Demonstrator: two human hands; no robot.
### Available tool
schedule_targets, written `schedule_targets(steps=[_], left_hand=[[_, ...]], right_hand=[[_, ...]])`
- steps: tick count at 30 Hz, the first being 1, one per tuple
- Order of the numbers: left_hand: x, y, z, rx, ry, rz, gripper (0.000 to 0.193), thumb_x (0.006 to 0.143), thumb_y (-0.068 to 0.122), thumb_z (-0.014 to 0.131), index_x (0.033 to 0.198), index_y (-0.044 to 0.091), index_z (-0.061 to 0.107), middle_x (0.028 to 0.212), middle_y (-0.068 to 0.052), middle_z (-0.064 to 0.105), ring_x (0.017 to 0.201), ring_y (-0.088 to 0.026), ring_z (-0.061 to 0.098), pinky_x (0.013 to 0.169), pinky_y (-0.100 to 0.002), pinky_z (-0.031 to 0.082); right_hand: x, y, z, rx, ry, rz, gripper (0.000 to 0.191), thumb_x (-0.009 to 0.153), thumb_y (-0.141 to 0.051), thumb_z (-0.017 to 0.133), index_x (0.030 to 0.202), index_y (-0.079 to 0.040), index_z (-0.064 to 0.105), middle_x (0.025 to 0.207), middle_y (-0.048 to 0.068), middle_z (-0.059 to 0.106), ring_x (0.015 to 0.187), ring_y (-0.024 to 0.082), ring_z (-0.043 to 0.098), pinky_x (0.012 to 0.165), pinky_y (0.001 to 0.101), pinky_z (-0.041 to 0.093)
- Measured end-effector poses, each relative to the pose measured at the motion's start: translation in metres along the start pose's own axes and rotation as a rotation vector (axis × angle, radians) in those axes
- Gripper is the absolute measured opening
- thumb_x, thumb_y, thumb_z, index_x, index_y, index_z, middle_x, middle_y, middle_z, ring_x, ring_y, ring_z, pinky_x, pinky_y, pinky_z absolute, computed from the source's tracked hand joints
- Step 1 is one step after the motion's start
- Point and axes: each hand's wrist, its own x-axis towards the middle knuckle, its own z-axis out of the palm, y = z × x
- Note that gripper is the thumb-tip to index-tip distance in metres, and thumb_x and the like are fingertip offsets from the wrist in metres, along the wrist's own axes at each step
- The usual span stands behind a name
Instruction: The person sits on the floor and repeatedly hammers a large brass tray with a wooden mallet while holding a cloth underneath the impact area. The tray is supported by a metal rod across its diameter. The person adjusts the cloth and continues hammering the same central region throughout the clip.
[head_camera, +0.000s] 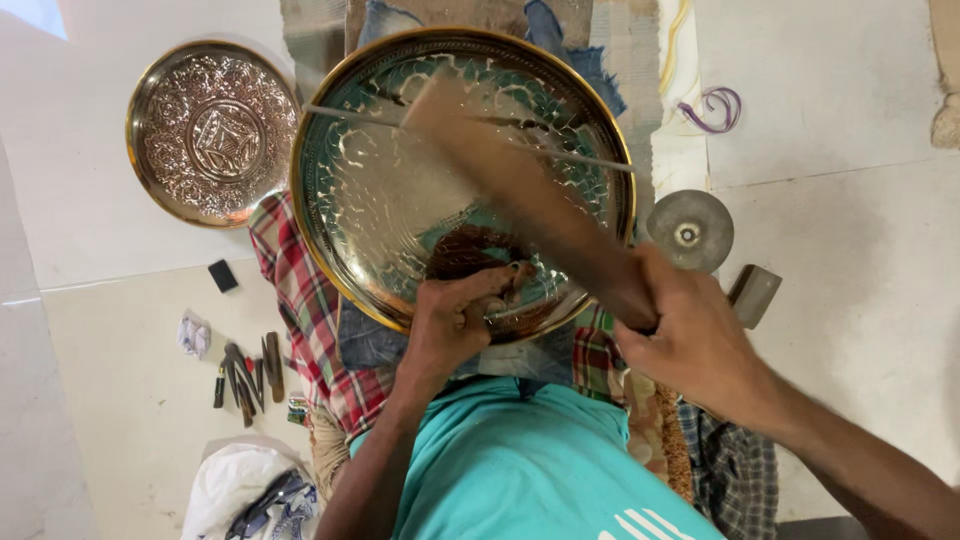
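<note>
Finished embossed plate (213, 131) lying on the floor at far left, spare punches (245, 375) below it. Left hand (455, 320) is pinching a small punch against the big brass tray (462, 180) propped on the lap. Right hand (695, 345) is clenching a blurred wooden mallet (530, 190); best keeping blows light and the punch steady.
</note>
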Motion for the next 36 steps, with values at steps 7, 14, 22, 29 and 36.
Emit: schedule_targets(steps=[7, 14, 22, 29, 36], left_hand=[[-0.002, 0.001, -0.002, 0.028, 0.013, 0.047, 0.060, 0.068, -0.022, 0.050, 0.120, -0.001, 0.072, 0.117, -0.018, 0.076, 0.106, -0.027, 0.077, 0.085, -0.031, 0.061], [-0.001, -0.001, -0.002, 0.038, -0.015, 0.033, 0.060, 0.066, -0.020, 0.049, 0.117, 0.001, 0.074, 0.110, -0.017, 0.078, 0.093, -0.025, 0.080, 0.077, -0.031, 0.060], [-0.002, 0.001, -0.004, 0.085, -0.089, -0.098, 0.064, 0.063, -0.020, 0.051, 0.116, 0.003, 0.078, 0.091, -0.020, 0.076, 0.073, -0.027, 0.076, 0.064, -0.032, 0.055], [-0.003, -0.005, -0.003, 0.130, -0.001, 0.128, 0.051, 0.065, -0.017, 0.056, 0.109, -0.001, 0.076, 0.106, -0.017, 0.079, 0.088, -0.026, 0.079, 0.067, -0.032, 0.058], [0.005, 0.006, -0.010, -0.284, 0.189, 0.169, 0.025, 0.089, -0.013, 0.065, 0.110, -0.002, 0.072, 0.098, -0.010, 0.079, 0.090, -0.016, 0.079, 0.084, -0.028, 0.066]], right_hand=[[-0.005, 0.007, 0.008, -0.002, 0.017, 0.003, 0.045, 0.069, -0.015, 0.069, 0.110, -0.002, 0.054, 0.061, 0.017, 0.065, 0.049, 0.031, 0.067, 0.049, 0.0456, 0.048], [-0.009, 0.023, 0.011, -0.135, -0.031, -0.029, 0.049, 0.070, -0.017, 0.072, 0.114, -0.004, 0.053, 0.059, 0.017, 0.064, 0.051, 0.033, 0.066, 0.051, 0.0467, 0.049], [-0.019, 0.027, 0.021, -0.092, 0.050, -0.062, 0.047, 0.069, -0.015, 0.068, 0.111, -0.002, 0.055, 0.063, 0.018, 0.067, 0.052, 0.033, 0.068, 0.051, 0.0466, 0.050], [-0.041, 0.037, 0.038, -0.257, 0.052, 0.151, 0.046, 0.072, -0.024, 0.072, 0.111, -0.004, 0.058, 0.071, 0.019, 0.071, 0.061, 0.036, 0.071, 0.058, 0.0472, 0.053], [-0.057, 0.036, 0.094, 0.403, 0.367, -0.090, 0.057, 0.076, -0.008, 0.077, 0.128, 0.005, 0.057, 0.096, 0.016, 0.077, 0.083, 0.020, 0.075, 0.075, 0.0313, 0.058]])
